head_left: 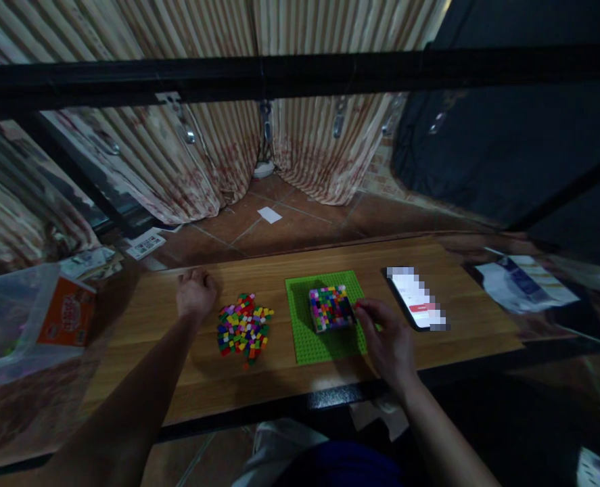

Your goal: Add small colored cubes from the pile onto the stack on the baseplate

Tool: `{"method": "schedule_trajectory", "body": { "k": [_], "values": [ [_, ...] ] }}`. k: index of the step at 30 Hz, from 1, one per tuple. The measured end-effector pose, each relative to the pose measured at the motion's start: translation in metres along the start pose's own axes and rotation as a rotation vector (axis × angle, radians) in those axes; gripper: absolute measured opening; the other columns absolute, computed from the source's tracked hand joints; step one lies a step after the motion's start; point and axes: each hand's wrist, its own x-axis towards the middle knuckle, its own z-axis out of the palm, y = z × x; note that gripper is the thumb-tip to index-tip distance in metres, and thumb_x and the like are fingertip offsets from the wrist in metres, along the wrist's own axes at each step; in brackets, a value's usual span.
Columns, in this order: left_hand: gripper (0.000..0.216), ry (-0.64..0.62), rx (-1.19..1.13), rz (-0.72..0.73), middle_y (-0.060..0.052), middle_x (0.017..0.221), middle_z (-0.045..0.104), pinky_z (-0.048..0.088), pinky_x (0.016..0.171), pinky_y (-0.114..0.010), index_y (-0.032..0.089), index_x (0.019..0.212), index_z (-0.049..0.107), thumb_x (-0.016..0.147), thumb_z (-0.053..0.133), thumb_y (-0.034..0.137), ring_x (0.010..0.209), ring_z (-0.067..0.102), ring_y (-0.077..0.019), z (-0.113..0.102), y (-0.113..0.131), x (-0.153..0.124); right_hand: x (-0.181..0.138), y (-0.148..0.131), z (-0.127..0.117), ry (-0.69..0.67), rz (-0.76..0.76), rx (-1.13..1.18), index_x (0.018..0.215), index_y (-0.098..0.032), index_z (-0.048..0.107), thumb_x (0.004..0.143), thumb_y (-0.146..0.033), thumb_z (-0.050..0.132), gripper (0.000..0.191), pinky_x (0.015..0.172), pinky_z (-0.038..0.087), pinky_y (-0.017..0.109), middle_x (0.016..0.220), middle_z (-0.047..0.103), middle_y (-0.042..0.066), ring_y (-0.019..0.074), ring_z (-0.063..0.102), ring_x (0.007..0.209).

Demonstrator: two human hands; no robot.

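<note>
A green baseplate (325, 341) lies on the wooden table (300, 379). On it stands a square block of small multicoloured bricks (330, 308). My right hand (388, 338) rests at the block's right edge, fingers curled, fingertips touching its side. A loose heap of small coloured bricks (243, 328) lies left of the plate. My left hand (195, 294) rests on the table just left of and behind the heap, fingers curled loosely, nothing visible in it.
A phone (416, 297) with a lit screen lies right of the baseplate. A clear plastic bin (20, 325) with an orange box stands at the left. Papers (525, 284) lie at the far right. A black bar (300, 71) crosses overhead; curtains hang behind.
</note>
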Motion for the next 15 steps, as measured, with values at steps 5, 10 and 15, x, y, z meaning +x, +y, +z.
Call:
{"method": "schedule_trajectory", "body": {
  "k": [5,10,15],
  "values": [
    [0.032,0.006,-0.002,-0.004,-0.016,0.112,0.064,0.045,0.095,-0.046,0.015,0.101,0.064,0.086,0.040,0.029,0.109,0.054,-0.0334,-0.002,0.001,0.000,0.019,0.013,0.009,0.035,-0.053,0.080,0.091,-0.022,0.074,0.083,-0.042,0.063,0.025,0.082,0.051,0.039,0.101,0.067,0.008,0.0220,0.062,0.096],
    [0.032,0.010,-0.035,-0.009,-0.017,0.111,0.063,0.045,0.095,-0.047,0.014,0.103,0.064,0.086,0.041,0.028,0.111,0.053,-0.0343,-0.004,0.003,-0.001,0.033,0.021,0.024,0.021,0.014,0.181,0.087,-0.025,0.077,0.076,-0.041,0.071,0.020,0.093,0.046,0.042,0.104,0.062,0.006,0.0217,0.058,0.103],
    [0.033,0.002,-0.014,0.011,-0.018,0.109,0.064,0.043,0.098,-0.047,0.012,0.100,0.065,0.085,0.040,0.028,0.109,0.054,-0.0342,-0.004,0.002,0.000,0.042,0.028,0.033,-0.017,0.098,0.289,0.083,-0.026,0.077,0.069,-0.045,0.076,0.025,0.099,0.043,0.046,0.114,0.061,0.006,0.0235,0.057,0.110]
  ]
}}
